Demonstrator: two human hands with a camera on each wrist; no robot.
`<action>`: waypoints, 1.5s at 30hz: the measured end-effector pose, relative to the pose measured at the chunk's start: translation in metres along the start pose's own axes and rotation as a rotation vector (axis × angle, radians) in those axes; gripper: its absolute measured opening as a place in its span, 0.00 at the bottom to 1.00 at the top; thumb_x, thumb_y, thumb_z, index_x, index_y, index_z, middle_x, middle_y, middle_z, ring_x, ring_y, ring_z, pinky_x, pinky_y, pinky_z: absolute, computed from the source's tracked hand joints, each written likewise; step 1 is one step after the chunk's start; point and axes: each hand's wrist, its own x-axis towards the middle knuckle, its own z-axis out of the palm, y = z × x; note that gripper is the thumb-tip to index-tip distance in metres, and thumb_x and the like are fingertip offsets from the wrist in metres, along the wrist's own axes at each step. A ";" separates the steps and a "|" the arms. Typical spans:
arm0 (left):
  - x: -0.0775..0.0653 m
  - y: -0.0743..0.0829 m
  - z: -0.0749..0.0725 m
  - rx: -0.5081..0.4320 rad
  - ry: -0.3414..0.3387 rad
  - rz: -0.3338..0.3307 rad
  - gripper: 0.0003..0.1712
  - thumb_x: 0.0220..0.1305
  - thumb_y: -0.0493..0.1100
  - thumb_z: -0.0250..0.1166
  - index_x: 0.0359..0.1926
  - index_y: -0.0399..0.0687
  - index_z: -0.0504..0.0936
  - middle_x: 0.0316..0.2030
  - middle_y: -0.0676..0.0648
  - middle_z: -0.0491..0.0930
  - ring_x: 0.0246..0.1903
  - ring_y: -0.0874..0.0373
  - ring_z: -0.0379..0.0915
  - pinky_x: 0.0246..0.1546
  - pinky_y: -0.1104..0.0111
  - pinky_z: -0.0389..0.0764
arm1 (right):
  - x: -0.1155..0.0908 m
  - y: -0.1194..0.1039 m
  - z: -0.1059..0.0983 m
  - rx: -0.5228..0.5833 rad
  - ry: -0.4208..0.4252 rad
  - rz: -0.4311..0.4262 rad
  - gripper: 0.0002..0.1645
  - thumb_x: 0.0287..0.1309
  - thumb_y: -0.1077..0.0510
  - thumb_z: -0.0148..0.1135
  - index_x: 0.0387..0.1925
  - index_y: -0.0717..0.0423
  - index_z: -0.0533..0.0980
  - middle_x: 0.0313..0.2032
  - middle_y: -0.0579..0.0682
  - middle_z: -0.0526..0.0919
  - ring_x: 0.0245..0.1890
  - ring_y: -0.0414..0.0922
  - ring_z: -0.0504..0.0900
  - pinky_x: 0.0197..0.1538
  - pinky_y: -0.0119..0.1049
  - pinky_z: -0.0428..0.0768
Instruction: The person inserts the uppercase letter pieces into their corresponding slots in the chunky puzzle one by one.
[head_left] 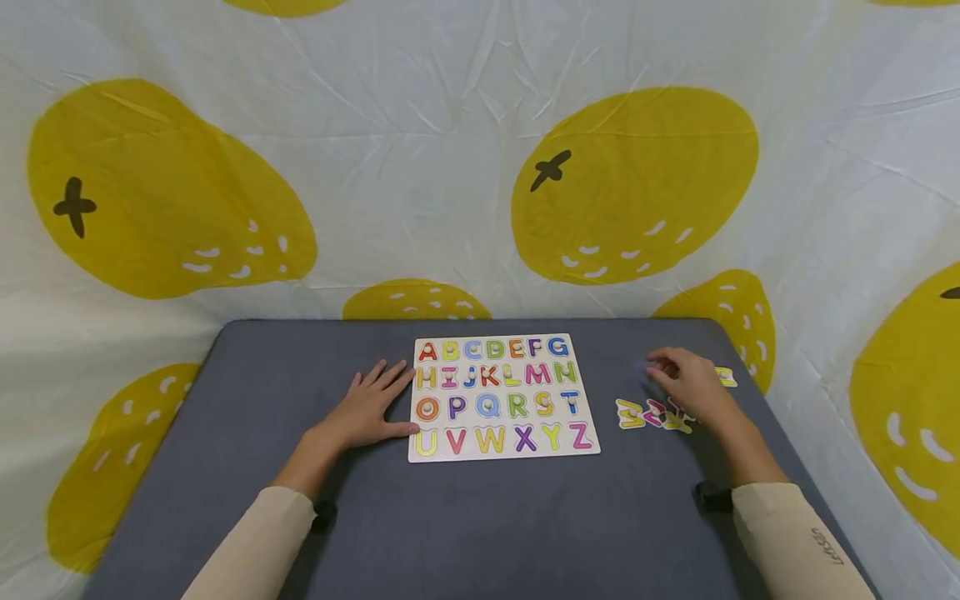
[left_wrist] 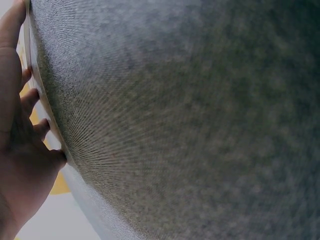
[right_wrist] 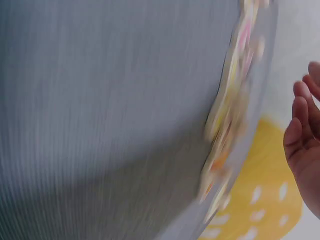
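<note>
An alphabet peg puzzle board [head_left: 504,398] lies flat on the grey table, with knobbed letters in its upper rows. My left hand [head_left: 375,406] rests with spread fingers at the board's left edge, its thumb touching the lower corner; the left wrist view shows this hand [left_wrist: 25,135] too. To the board's right, my right hand [head_left: 688,382] is raised with curled fingers and pinches a small, blurred bluish puzzle piece [head_left: 647,368]. The piece cannot be made out in the right wrist view, where the hand's fingers [right_wrist: 300,117] are bent. Beneath it lie loose letters, including a yellow W [head_left: 630,414].
A pink letter [head_left: 655,412] and a yellow letter [head_left: 677,422] lie close together beside the W. Another yellow letter [head_left: 726,377] is near the table's right side. Behind the grey table [head_left: 525,533] hangs a white cloth [head_left: 420,183] printed with yellow fruit.
</note>
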 end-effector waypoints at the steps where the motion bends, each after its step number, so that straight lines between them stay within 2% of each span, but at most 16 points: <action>1: 0.000 0.000 0.001 -0.001 0.003 0.004 0.60 0.58 0.73 0.69 0.82 0.53 0.56 0.81 0.42 0.53 0.80 0.33 0.41 0.72 0.28 0.45 | -0.002 0.010 -0.004 -0.006 0.027 0.022 0.16 0.68 0.58 0.67 0.52 0.63 0.82 0.38 0.55 0.86 0.36 0.50 0.82 0.40 0.45 0.79; 3: 0.000 0.000 0.002 0.000 0.004 0.004 0.60 0.58 0.73 0.69 0.82 0.54 0.56 0.81 0.42 0.53 0.80 0.33 0.41 0.72 0.27 0.45 | -0.004 0.029 -0.011 -0.028 0.075 0.070 0.17 0.68 0.58 0.67 0.52 0.65 0.82 0.38 0.58 0.85 0.37 0.54 0.83 0.40 0.47 0.79; 6: 0.000 0.000 0.003 0.003 0.002 0.000 0.60 0.58 0.74 0.69 0.82 0.55 0.55 0.81 0.43 0.53 0.81 0.34 0.41 0.72 0.28 0.45 | -0.009 0.055 -0.019 -0.036 0.121 0.148 0.19 0.67 0.60 0.67 0.52 0.72 0.79 0.39 0.68 0.85 0.38 0.62 0.83 0.41 0.54 0.81; 10: -0.001 0.001 0.003 -0.003 0.000 0.000 0.60 0.58 0.73 0.69 0.82 0.54 0.55 0.81 0.43 0.53 0.81 0.33 0.41 0.72 0.28 0.45 | -0.017 0.079 -0.024 -0.070 0.130 0.261 0.21 0.67 0.59 0.66 0.49 0.77 0.77 0.40 0.75 0.83 0.37 0.67 0.81 0.42 0.61 0.80; 13: -0.003 0.002 0.003 -0.001 -0.002 0.002 0.60 0.58 0.73 0.69 0.82 0.54 0.56 0.81 0.43 0.54 0.80 0.33 0.41 0.72 0.28 0.46 | -0.023 0.087 -0.025 -0.122 0.118 0.315 0.20 0.67 0.56 0.66 0.39 0.74 0.78 0.32 0.70 0.83 0.30 0.62 0.78 0.36 0.53 0.77; 17: -0.003 0.003 0.004 0.014 -0.001 0.012 0.59 0.58 0.74 0.68 0.82 0.54 0.56 0.81 0.43 0.54 0.80 0.33 0.43 0.72 0.28 0.48 | -0.028 0.091 -0.024 -0.152 0.128 0.341 0.17 0.65 0.56 0.67 0.29 0.68 0.76 0.22 0.60 0.78 0.24 0.56 0.73 0.29 0.42 0.67; 19: -0.002 0.004 0.005 0.012 0.003 0.015 0.59 0.59 0.74 0.68 0.82 0.54 0.57 0.81 0.43 0.55 0.80 0.33 0.43 0.71 0.28 0.48 | -0.029 0.092 -0.022 -0.154 0.132 0.354 0.17 0.65 0.57 0.67 0.27 0.67 0.76 0.21 0.58 0.77 0.24 0.54 0.73 0.28 0.40 0.66; 23: -0.001 0.005 0.005 0.007 0.001 0.009 0.60 0.58 0.74 0.69 0.82 0.54 0.57 0.81 0.43 0.55 0.80 0.34 0.42 0.72 0.28 0.47 | -0.028 0.093 -0.019 -0.147 0.128 0.361 0.15 0.65 0.58 0.66 0.31 0.69 0.78 0.24 0.61 0.80 0.26 0.56 0.74 0.30 0.41 0.67; 27: -0.001 0.004 0.004 0.019 -0.005 0.004 0.60 0.58 0.74 0.68 0.82 0.54 0.56 0.81 0.43 0.54 0.80 0.34 0.42 0.72 0.28 0.47 | -0.026 0.084 -0.016 -0.151 0.156 0.282 0.13 0.63 0.60 0.66 0.33 0.71 0.79 0.27 0.64 0.82 0.28 0.60 0.76 0.34 0.47 0.69; 30: -0.001 0.004 0.003 0.022 -0.011 -0.003 0.59 0.59 0.74 0.68 0.82 0.54 0.56 0.81 0.43 0.54 0.80 0.34 0.42 0.72 0.28 0.46 | -0.023 0.070 -0.013 -0.149 0.170 0.214 0.12 0.63 0.61 0.67 0.34 0.70 0.80 0.27 0.64 0.83 0.28 0.60 0.78 0.38 0.51 0.70; 32: -0.001 0.004 0.002 0.021 -0.015 -0.008 0.59 0.59 0.73 0.68 0.82 0.54 0.56 0.81 0.43 0.54 0.81 0.34 0.42 0.73 0.29 0.46 | -0.020 0.059 -0.011 -0.136 0.158 0.191 0.13 0.64 0.60 0.66 0.36 0.70 0.80 0.29 0.64 0.84 0.30 0.60 0.79 0.44 0.57 0.72; 35: -0.002 0.004 0.001 0.025 -0.016 -0.009 0.58 0.60 0.73 0.67 0.82 0.54 0.56 0.81 0.44 0.54 0.81 0.34 0.42 0.73 0.29 0.46 | -0.017 0.039 -0.008 -0.110 0.123 0.167 0.13 0.66 0.60 0.66 0.39 0.70 0.80 0.32 0.64 0.84 0.32 0.59 0.80 0.47 0.62 0.74; 38: -0.002 0.003 0.001 0.032 -0.014 -0.003 0.56 0.62 0.72 0.66 0.82 0.54 0.56 0.81 0.43 0.54 0.81 0.34 0.42 0.72 0.29 0.47 | -0.015 0.019 -0.005 -0.085 0.101 0.126 0.11 0.65 0.61 0.67 0.40 0.69 0.81 0.33 0.62 0.83 0.32 0.56 0.79 0.45 0.58 0.78; 39: -0.002 0.003 0.001 0.033 -0.014 -0.002 0.56 0.63 0.72 0.66 0.82 0.54 0.56 0.81 0.44 0.53 0.81 0.34 0.42 0.73 0.29 0.47 | -0.015 0.012 -0.004 -0.082 0.103 0.103 0.10 0.65 0.62 0.68 0.40 0.68 0.81 0.33 0.60 0.83 0.32 0.54 0.79 0.40 0.53 0.78; 45: -0.002 0.002 -0.001 0.022 -0.005 0.000 0.53 0.66 0.68 0.66 0.82 0.53 0.56 0.81 0.43 0.53 0.81 0.34 0.42 0.73 0.29 0.46 | -0.006 -0.027 0.005 -0.043 0.110 -0.016 0.06 0.62 0.63 0.69 0.39 0.63 0.83 0.32 0.54 0.83 0.32 0.47 0.79 0.36 0.40 0.79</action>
